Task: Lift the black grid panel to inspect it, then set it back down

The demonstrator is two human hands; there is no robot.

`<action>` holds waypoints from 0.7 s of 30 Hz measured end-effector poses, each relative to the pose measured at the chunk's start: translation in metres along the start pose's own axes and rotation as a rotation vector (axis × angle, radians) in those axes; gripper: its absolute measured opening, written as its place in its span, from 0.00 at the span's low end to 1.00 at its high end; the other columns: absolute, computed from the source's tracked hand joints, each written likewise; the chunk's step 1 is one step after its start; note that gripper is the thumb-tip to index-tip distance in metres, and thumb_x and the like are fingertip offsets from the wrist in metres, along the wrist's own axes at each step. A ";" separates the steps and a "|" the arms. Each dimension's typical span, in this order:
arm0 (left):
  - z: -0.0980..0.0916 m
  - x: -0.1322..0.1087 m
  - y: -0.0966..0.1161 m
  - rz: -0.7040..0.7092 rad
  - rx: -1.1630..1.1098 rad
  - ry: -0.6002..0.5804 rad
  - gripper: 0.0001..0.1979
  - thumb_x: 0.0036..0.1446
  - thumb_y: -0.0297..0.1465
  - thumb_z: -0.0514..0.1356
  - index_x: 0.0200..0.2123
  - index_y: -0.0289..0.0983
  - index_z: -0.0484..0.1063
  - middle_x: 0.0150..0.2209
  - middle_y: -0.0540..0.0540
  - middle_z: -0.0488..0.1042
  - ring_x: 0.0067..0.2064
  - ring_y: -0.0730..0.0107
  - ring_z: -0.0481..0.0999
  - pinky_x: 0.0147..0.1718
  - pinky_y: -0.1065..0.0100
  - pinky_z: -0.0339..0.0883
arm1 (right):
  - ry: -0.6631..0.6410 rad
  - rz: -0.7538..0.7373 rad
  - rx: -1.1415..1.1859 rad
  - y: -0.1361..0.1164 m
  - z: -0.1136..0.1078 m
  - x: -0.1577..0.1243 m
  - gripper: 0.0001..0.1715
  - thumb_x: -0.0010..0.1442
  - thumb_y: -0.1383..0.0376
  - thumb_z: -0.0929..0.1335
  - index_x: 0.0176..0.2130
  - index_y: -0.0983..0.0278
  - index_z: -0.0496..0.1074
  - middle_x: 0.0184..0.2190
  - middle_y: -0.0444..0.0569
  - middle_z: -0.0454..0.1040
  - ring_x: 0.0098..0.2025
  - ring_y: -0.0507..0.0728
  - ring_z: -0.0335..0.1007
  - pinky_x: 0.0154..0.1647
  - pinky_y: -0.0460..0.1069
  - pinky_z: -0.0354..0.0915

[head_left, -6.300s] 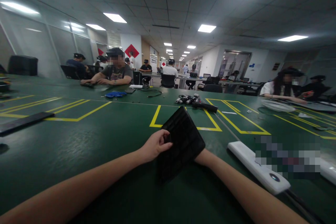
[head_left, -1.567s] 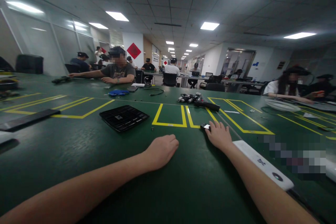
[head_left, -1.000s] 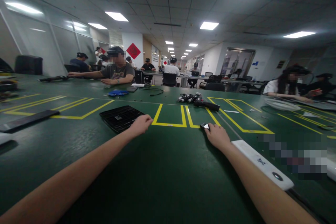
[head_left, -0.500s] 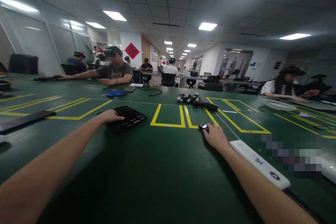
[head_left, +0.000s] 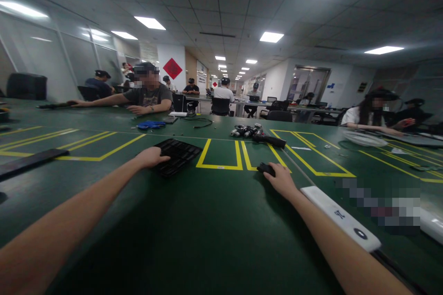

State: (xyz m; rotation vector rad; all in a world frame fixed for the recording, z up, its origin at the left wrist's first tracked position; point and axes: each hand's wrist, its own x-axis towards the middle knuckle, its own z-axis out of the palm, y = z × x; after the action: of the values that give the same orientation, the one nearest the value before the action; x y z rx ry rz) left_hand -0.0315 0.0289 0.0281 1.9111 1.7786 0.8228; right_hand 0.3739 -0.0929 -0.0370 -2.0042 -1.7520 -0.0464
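Observation:
My left hand [head_left: 152, 157] grips the left edge of a black tray [head_left: 178, 154] with a grid of compartments, its thumb lying over the rim. The tray is tilted above the green table [head_left: 214, 221]; whether any part of it touches the table I cannot tell. My right hand [head_left: 281, 179] is closed around a small black object [head_left: 266, 168], close to the near edge of a yellow tape outline [head_left: 219, 167]. The exact kind of that object is too small to make out. Beyond it lie a bundle of black cables [head_left: 247, 131] and a black handle-like piece [head_left: 272, 140].
A white power strip [head_left: 341, 216] lies beside my right forearm. To the left is a long black bar [head_left: 32, 162]; farther back are a blue item [head_left: 151, 125] and a thin cable [head_left: 200, 122]. Co-workers sit across the table, one [head_left: 150, 92] left, one [head_left: 374, 113] right.
My left hand has moved right with the tray, which has turned and tilted. The small black object in my right hand has turned and shifted slightly left.

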 end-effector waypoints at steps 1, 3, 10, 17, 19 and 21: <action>0.010 -0.006 0.009 0.008 0.014 -0.030 0.11 0.38 0.32 0.65 0.15 0.36 0.65 0.13 0.51 0.62 0.23 0.68 0.67 0.22 0.73 0.54 | 0.004 -0.026 0.076 -0.008 -0.001 -0.001 0.25 0.54 0.61 0.62 0.51 0.69 0.64 0.48 0.55 0.67 0.50 0.61 0.59 0.53 0.54 0.53; 0.034 -0.024 0.032 0.060 -0.086 -0.075 0.10 0.40 0.37 0.63 0.24 0.35 0.69 0.20 0.50 0.69 0.27 0.66 0.70 0.24 0.72 0.58 | -0.014 -0.094 0.259 -0.026 -0.003 -0.006 0.25 0.54 0.61 0.63 0.51 0.65 0.64 0.47 0.52 0.67 0.50 0.59 0.59 0.51 0.54 0.55; 0.103 -0.096 0.095 0.315 -0.560 -0.355 0.20 0.50 0.40 0.57 0.42 0.33 0.64 0.42 0.42 0.71 0.43 0.64 0.70 0.41 0.66 0.64 | -0.134 -0.326 0.690 -0.066 -0.002 -0.033 0.26 0.54 0.59 0.64 0.52 0.64 0.61 0.49 0.52 0.65 0.51 0.56 0.59 0.54 0.52 0.56; 0.108 -0.109 0.091 0.400 -0.510 -0.441 0.21 0.50 0.39 0.57 0.44 0.33 0.62 0.36 0.45 0.68 0.37 0.68 0.68 0.35 0.67 0.62 | -0.159 -0.429 0.671 -0.061 0.014 -0.036 0.24 0.54 0.62 0.64 0.51 0.63 0.63 0.50 0.52 0.66 0.53 0.59 0.59 0.54 0.55 0.56; 0.108 -0.113 0.090 0.399 -0.420 -0.429 0.20 0.49 0.37 0.58 0.44 0.33 0.62 0.31 0.50 0.65 0.32 0.72 0.65 0.31 0.69 0.61 | -0.139 -0.418 0.599 -0.065 0.015 -0.038 0.25 0.55 0.62 0.62 0.53 0.62 0.63 0.51 0.52 0.66 0.54 0.59 0.59 0.55 0.56 0.55; 0.108 -0.117 0.091 0.391 -0.353 -0.440 0.20 0.48 0.36 0.59 0.43 0.32 0.63 0.28 0.52 0.61 0.30 0.74 0.62 0.30 0.70 0.59 | -0.125 -0.407 0.529 -0.070 0.014 -0.041 0.26 0.55 0.61 0.62 0.54 0.62 0.62 0.53 0.52 0.64 0.55 0.60 0.58 0.55 0.56 0.55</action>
State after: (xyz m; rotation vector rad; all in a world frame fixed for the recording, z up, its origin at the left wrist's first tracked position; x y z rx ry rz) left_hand 0.1056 -0.0856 -0.0105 2.0215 0.9513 0.7082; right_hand 0.2970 -0.1211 -0.0403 -1.2854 -1.9692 0.3784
